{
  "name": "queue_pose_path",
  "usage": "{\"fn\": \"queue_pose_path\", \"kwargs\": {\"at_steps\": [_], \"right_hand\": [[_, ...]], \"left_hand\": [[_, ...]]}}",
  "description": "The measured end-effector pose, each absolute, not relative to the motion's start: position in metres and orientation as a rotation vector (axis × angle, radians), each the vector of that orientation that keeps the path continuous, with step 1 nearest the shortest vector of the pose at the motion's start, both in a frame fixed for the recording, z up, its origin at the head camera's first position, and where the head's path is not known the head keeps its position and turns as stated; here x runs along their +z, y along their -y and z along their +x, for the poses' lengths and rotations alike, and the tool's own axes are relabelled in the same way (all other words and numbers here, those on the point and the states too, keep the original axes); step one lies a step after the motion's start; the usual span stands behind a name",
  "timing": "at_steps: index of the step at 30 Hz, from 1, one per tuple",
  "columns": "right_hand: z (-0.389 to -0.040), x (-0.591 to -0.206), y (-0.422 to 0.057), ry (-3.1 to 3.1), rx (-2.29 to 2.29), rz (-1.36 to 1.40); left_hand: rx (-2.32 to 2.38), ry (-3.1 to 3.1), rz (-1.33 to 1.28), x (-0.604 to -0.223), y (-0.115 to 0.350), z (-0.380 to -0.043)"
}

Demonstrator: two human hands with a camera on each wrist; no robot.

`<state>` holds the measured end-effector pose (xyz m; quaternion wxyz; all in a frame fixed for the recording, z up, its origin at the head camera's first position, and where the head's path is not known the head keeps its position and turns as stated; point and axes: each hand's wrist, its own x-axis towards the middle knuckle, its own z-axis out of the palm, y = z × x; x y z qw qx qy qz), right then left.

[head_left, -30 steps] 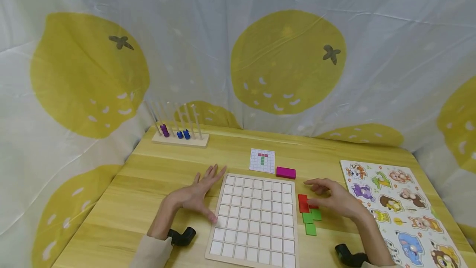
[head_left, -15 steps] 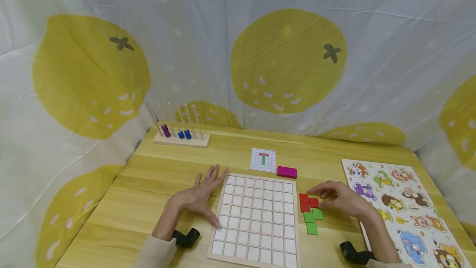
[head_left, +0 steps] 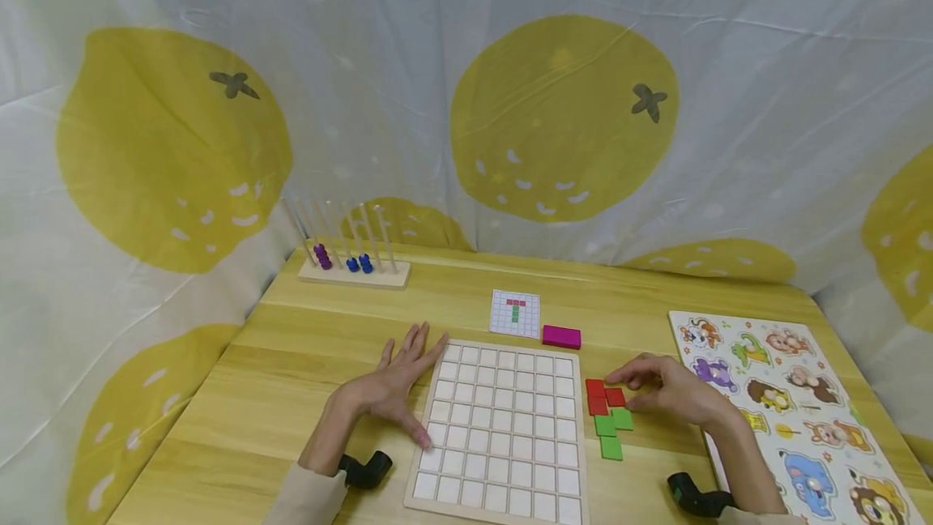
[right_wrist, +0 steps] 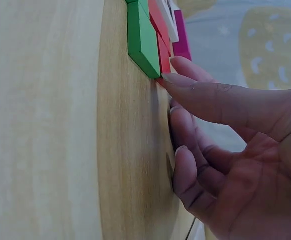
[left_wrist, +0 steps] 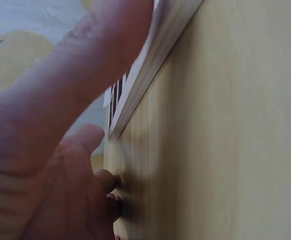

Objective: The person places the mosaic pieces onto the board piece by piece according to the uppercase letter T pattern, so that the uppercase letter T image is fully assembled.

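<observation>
My left hand spreads its fingers at the left side of a wooden grid board. Its thumb lies on the frame, and the other fingertips reach toward the upper left corner. To the right of the board, three red tiles and three green tiles lie together flat on the table. My right hand rests beside them with loosely bent fingers. In the right wrist view its thumb tip is right at the edge of a red tile, next to a green tile.
A pattern card with a red and green T lies behind the board, beside a magenta block. A peg abacus with purple and blue beads stands back left. An animal puzzle board lies at right, partly under the right forearm.
My right hand has drawn back slightly to the right, uncovering a red tile. The red tiles now sit close together. My left hand stays at the board with its thumb slightly lower.
</observation>
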<state>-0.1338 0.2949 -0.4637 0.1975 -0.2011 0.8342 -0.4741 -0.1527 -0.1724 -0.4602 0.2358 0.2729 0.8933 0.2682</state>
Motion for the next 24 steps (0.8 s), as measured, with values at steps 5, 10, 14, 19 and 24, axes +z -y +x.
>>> {"fn": "queue_pose_path", "kwargs": {"at_steps": [5,10,14,19,24], "right_hand": [[-0.1341,-0.465,-0.2936,-2.346,-1.323,-0.547],[-0.1334,-0.4662,-0.2917,-2.368,-1.327,-0.512],[-0.1331,-0.467,-0.2897,-2.394,-1.314,-0.494],[-0.1337,-0.4675,-0.2885,-2.421,-1.267,-0.468],[-0.1344,-0.468,-0.2887,-2.455,-1.227,-0.44]], "left_hand": [[0.708,-2.465,0.738,-0.4606,0.1721,-0.1514],[0.683,-2.478,0.739,-0.462,0.1715,-0.1522],[0.686,-2.478,0.741,-0.4622,0.1714,-0.1528],[0.69,-2.475,0.742,-0.4628,0.1717,-0.1526],[0.685,-2.475,0.745,-0.4633,0.172,-0.1526]]}}
